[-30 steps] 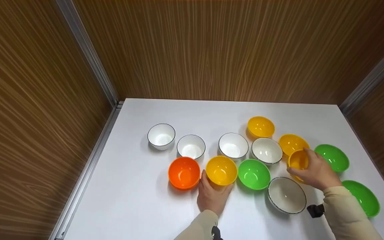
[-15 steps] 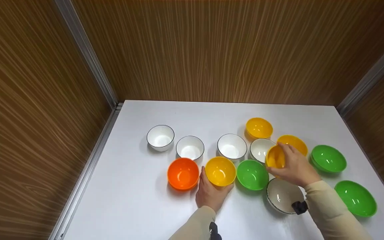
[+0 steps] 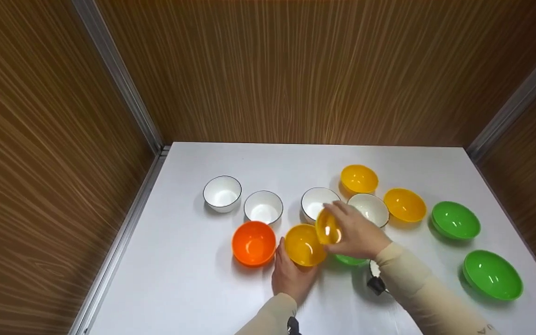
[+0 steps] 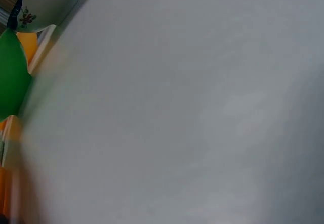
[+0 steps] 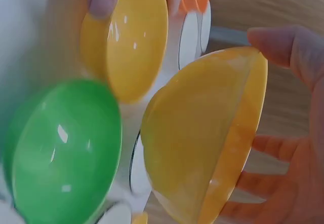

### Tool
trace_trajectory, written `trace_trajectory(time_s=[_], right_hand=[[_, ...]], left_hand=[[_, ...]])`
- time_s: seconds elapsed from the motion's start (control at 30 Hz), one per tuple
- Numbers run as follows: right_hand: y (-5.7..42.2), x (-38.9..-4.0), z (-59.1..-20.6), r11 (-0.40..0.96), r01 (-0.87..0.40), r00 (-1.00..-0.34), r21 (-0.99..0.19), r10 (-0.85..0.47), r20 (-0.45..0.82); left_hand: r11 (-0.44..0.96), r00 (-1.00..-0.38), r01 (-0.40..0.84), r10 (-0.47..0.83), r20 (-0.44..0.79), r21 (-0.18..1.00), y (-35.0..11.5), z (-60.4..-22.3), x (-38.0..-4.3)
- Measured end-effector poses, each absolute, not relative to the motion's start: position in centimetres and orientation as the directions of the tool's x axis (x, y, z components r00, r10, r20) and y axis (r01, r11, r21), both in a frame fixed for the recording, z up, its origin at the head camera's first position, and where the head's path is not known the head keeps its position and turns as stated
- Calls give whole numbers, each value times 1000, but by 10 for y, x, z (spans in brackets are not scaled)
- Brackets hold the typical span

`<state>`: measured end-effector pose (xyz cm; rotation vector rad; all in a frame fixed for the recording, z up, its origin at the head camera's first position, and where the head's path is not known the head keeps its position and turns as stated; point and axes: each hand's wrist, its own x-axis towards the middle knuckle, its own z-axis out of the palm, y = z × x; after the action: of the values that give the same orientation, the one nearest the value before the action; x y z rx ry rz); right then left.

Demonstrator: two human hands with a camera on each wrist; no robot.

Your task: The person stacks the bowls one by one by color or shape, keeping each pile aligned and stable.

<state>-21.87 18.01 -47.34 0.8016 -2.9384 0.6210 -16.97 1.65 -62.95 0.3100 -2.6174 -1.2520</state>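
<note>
Right of the orange bowl (image 3: pixel 254 244), our right hand (image 3: pixel 357 232) pinches a tilted yellow bowl (image 5: pixel 195 133) and our left hand (image 3: pixel 292 279) holds another yellow bowl (image 3: pixel 303 244), both probably light, hard and slippery, so we should grip near the rims.

Wood-grain panels (image 3: pixel 249 70) rise behind and beside the white surface (image 3: pixel 179 298), where two green bowls (image 3: pixel 455 220) sit near its right edge and a dark-rimmed white bowl (image 3: pixel 222 191) on its left half.

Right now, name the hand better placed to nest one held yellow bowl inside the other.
Probably the right hand: it grips the tilted yellow bowl close to the other yellow bowl, which the left hand holds.
</note>
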Motion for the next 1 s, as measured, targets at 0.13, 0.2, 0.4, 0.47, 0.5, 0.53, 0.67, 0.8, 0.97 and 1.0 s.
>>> trace_trajectory(time_s=[0.13,0.2,0.4,0.47,0.5,0.53,0.67,0.8,0.97,1.0], right_hand=[[159,-219,-478,758,-560,-824,-333,-550,134],[152,-218,-481,746,-584,-807,-320,-578,123],[138,-218,-490,721,-624,-767,-300,-639,59],[135,-219,-492,707,-633,-753,-315,-657,38],[134,-219,-493,698,-639,-744,-322,-667,30],[132,-219,-493,693,-642,-738,-328,-675,20],[128,-221,-495,679,-656,-718,-331,-696,-5],[125,-224,-499,680,-663,-709,-315,-705,-31],[122,-225,-505,680,-668,-702,-303,-711,-48],[122,-225,-506,678,-673,-699,-296,-714,-46]], left_hand=[[609,-961,-82,-259,100,789,11,-631,-166],[606,-965,-88,-248,82,791,9,-632,-164],[605,-975,-91,-216,53,791,6,-632,-161],[611,-977,-93,-208,46,786,5,-631,-161],[614,-978,-88,-204,51,785,4,-631,-160],[615,-978,-80,-200,57,784,4,-631,-160],[623,-978,-63,-195,77,780,1,-631,-158],[615,-979,-67,-194,69,785,0,-631,-158],[616,-979,-70,-194,66,784,0,-631,-157],[616,-978,-68,-196,69,785,0,-631,-157]])
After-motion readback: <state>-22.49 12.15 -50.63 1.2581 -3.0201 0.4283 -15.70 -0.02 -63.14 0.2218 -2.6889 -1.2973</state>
